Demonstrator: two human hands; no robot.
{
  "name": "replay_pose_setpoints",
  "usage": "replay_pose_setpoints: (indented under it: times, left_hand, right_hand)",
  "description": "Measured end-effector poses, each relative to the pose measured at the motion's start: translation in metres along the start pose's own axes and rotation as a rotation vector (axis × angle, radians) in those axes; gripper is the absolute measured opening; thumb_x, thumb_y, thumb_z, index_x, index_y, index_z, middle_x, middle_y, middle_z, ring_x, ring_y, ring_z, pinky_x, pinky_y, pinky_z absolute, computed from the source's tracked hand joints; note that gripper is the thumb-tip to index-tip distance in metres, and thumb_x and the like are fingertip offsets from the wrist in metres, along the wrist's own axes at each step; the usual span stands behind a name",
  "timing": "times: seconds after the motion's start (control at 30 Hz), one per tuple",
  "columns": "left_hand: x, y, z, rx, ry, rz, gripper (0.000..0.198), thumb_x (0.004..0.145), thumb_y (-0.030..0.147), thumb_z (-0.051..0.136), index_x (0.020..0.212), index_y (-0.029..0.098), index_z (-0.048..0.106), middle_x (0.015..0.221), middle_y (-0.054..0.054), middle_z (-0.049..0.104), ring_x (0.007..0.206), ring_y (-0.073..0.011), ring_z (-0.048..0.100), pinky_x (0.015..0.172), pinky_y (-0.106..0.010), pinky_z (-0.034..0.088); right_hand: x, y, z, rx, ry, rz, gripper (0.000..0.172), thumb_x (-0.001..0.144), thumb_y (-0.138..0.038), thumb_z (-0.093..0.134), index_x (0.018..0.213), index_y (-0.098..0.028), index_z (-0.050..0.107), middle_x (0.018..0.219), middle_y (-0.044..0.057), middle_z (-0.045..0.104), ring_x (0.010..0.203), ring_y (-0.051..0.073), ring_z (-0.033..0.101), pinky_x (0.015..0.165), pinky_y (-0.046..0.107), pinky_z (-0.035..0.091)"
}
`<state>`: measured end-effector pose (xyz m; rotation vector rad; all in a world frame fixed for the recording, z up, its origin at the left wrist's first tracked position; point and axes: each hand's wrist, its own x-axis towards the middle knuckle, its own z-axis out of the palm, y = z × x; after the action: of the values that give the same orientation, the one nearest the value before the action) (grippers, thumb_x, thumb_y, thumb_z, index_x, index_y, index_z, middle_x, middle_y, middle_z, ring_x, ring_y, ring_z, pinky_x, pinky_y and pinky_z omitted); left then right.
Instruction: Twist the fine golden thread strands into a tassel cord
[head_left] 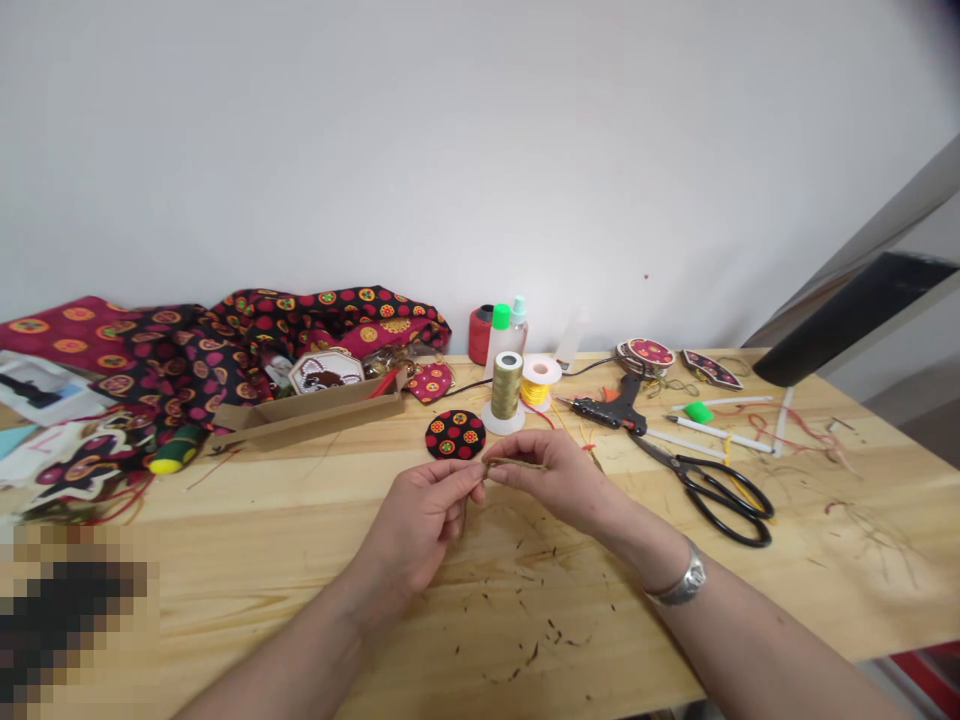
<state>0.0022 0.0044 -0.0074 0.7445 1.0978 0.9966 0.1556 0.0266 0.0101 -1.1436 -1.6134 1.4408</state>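
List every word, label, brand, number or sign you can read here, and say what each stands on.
No text can be read.
White packaging at far left: pinkish strokes, too blurred to read.
Bracelet on the right wrist: marking too small to read.

- Nearest open lane: bare tabletop (285, 510) at 9 o'clock from the left hand (431, 500).
- At 10 o'clock a cardboard tray (319, 422) blocks, patterned cloth (255, 318) heaped behind it.
- At 11 o'clock lies a flat fabric disc (455, 435), low enough to pass over.
- At 12 to 1 o'clock the olive thread spool (508, 388) stands upright, closing off low reaches.
- From the right hand (556, 478), the glue gun (616, 411) obstructs 2 o'clock, scissors (688, 467) 3 o'clock.
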Motion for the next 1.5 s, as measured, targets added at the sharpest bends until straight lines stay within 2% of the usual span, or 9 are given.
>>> replay_pose_setpoints:
  times: [0.37,0.53,0.77,0.87,1.03,1.2,1.33,1.43,1.5]
  left_hand:
    - [-0.003,-0.001,0.003,0.091,-0.039,0.027,0.019,0.067,0.030,0.065,0.064,0.011,0.062,0.052,0.003,0.053,0.034,0.0007,0.025,0.034,-0.016,0.016]
    - [-0.005,0.000,0.005,0.155,-0.022,0.072,0.019,0.067,0.031,0.065,0.066,0.012,0.064,0.049,0.005,0.050,0.034,0.0004,0.026,0.035,-0.017,0.015]
    - [-0.006,0.001,0.006,0.165,-0.004,0.081,0.019,0.068,0.030,0.063,0.063,0.012,0.062,0.049,0.005,0.049,0.035,-0.0003,0.027,0.036,-0.017,0.016]
    - [-0.006,0.001,0.006,0.149,-0.017,0.064,0.019,0.068,0.030,0.063,0.064,0.012,0.062,0.049,0.005,0.049,0.036,-0.0007,0.026,0.036,-0.017,0.016]
    - [-0.007,0.002,0.006,0.144,-0.011,0.051,0.020,0.067,0.031,0.063,0.062,0.012,0.061,0.050,0.004,0.049,0.036,-0.0010,0.026,0.037,-0.017,0.016]
    - [-0.004,0.001,0.004,0.136,-0.010,0.038,0.019,0.066,0.030,0.064,0.067,0.012,0.063,0.051,0.004,0.052,0.036,-0.0008,0.027,0.037,-0.017,0.016]
    - [-0.003,0.000,0.002,0.129,-0.023,0.039,0.019,0.066,0.031,0.065,0.066,0.012,0.065,0.052,0.002,0.056,0.036,-0.0009,0.024,0.036,-0.018,0.015]
    - [-0.004,0.005,0.002,0.236,0.007,0.036,0.021,0.065,0.032,0.065,0.073,0.013,0.069,0.057,-0.001,0.062,0.035,-0.0016,0.026,0.037,-0.018,0.018]
    - [-0.005,0.009,0.002,0.353,0.062,0.057,0.023,0.063,0.032,0.066,0.079,0.016,0.071,0.065,-0.003,0.067,0.039,-0.0043,0.037,0.040,-0.019,0.026]
  right_hand:
    - [0.001,0.003,0.003,0.119,0.072,0.054,0.016,0.069,-0.026,0.059,0.058,-0.014,0.055,0.053,-0.004,0.046,0.049,0.006,0.035,0.047,0.022,0.026]
    - [0.000,0.003,0.003,0.216,0.077,0.118,0.017,0.066,-0.028,0.061,0.060,-0.015,0.053,0.052,-0.005,0.044,0.045,0.005,0.030,0.044,0.022,0.020]
    - [-0.001,-0.001,0.003,0.196,0.087,0.143,0.016,0.066,-0.027,0.061,0.060,-0.015,0.053,0.046,-0.007,0.039,0.042,0.005,0.026,0.043,0.022,0.019]
    - [-0.001,-0.001,0.003,0.160,0.065,0.135,0.015,0.068,-0.027,0.059,0.061,-0.015,0.054,0.046,-0.008,0.037,0.042,0.005,0.026,0.043,0.022,0.020]
    - [0.000,0.002,0.002,-0.006,0.044,0.042,0.018,0.073,-0.029,0.055,0.060,-0.015,0.053,0.053,-0.004,0.045,0.049,0.008,0.036,0.048,0.022,0.027]
    - [0.001,0.007,0.002,-0.294,0.088,-0.088,0.021,0.077,-0.027,0.049,0.060,-0.016,0.053,0.056,-0.003,0.047,0.054,0.009,0.039,0.051,0.022,0.030]
    - [0.000,0.007,0.001,-0.398,0.125,-0.138,0.021,0.079,-0.026,0.047,0.061,-0.017,0.051,0.057,-0.003,0.048,0.055,0.009,0.040,0.052,0.022,0.031]
    - [0.000,0.006,0.001,-0.411,0.125,-0.134,0.021,0.079,-0.025,0.047,0.060,-0.017,0.050,0.056,-0.003,0.048,0.055,0.009,0.040,0.052,0.021,0.031]
    - [0.000,0.006,0.000,-0.415,0.139,-0.131,0.020,0.079,-0.025,0.047,0.061,-0.017,0.051,0.057,-0.002,0.049,0.056,0.010,0.041,0.053,0.022,0.032]
